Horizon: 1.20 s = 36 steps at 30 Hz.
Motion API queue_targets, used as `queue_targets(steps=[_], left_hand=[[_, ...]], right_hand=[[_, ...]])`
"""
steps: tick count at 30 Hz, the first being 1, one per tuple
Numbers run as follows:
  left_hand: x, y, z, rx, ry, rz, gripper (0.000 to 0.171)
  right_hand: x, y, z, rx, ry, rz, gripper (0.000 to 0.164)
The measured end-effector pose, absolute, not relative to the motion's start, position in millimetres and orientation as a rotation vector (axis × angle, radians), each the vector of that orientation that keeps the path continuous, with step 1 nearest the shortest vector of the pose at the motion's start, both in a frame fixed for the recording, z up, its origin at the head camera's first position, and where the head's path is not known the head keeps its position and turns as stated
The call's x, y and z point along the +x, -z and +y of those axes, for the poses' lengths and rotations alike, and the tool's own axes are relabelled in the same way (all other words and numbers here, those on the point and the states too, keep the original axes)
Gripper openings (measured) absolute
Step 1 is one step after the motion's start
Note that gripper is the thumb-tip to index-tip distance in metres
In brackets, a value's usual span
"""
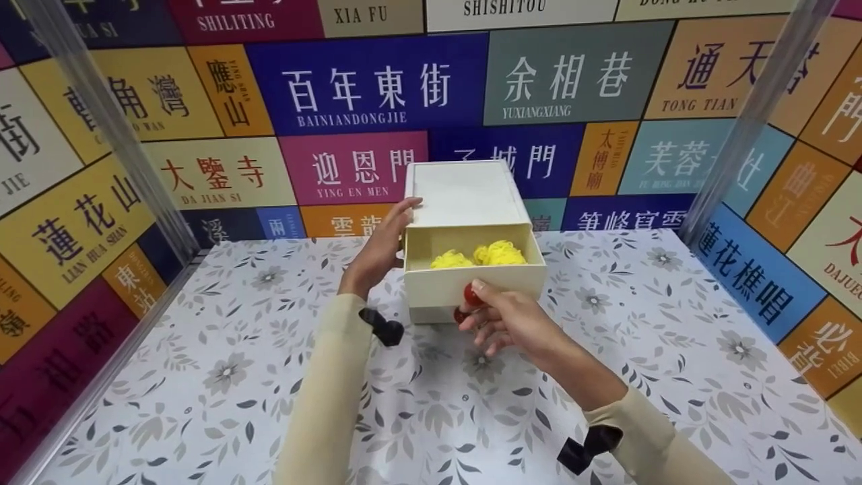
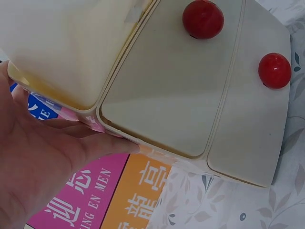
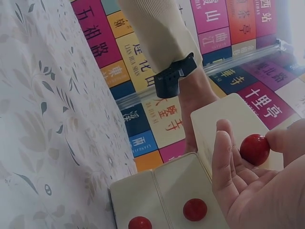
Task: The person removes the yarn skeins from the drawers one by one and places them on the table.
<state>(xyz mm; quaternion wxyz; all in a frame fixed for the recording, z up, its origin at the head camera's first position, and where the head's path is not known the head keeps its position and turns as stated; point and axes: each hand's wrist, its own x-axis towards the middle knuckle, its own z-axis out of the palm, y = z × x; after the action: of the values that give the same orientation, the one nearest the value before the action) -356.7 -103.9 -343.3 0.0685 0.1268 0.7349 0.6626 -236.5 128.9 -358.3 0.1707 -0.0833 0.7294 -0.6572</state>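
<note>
A white box of three drawers (image 1: 465,192) stands on the table with its top drawer (image 1: 438,279) pulled out. Inside that drawer lie yellow, crinkled, yarn-like bundles (image 1: 500,253). At the drawer's front, my right hand (image 1: 515,323) pinches a round red knob (image 3: 255,149) between thumb and fingers. My left hand (image 1: 384,242) rests against the left side of the box, fingers fairly straight. The left wrist view shows the middle drawer (image 2: 162,86) and bottom drawer (image 2: 252,124) closed, with a red knob (image 2: 203,19) on the middle one and another red knob (image 2: 274,70) on the bottom one.
A white cloth with grey flowers and leaves (image 1: 229,374) covers the table. Panels with coloured place-name signs (image 1: 367,87) rise behind and at both sides. Clear upright posts (image 1: 128,128) stand at the back corners.
</note>
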Motion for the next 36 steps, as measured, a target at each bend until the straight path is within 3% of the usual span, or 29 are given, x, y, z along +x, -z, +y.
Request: queue_targets(steps=[36], left_hand=[[-355.4, 345.0, -103.7, 0.407, -2.01, 2.245, 0.042]], right_hand=[[-199.8, 365.8, 136.3, -0.251, 1.841, 2.05, 0.053]])
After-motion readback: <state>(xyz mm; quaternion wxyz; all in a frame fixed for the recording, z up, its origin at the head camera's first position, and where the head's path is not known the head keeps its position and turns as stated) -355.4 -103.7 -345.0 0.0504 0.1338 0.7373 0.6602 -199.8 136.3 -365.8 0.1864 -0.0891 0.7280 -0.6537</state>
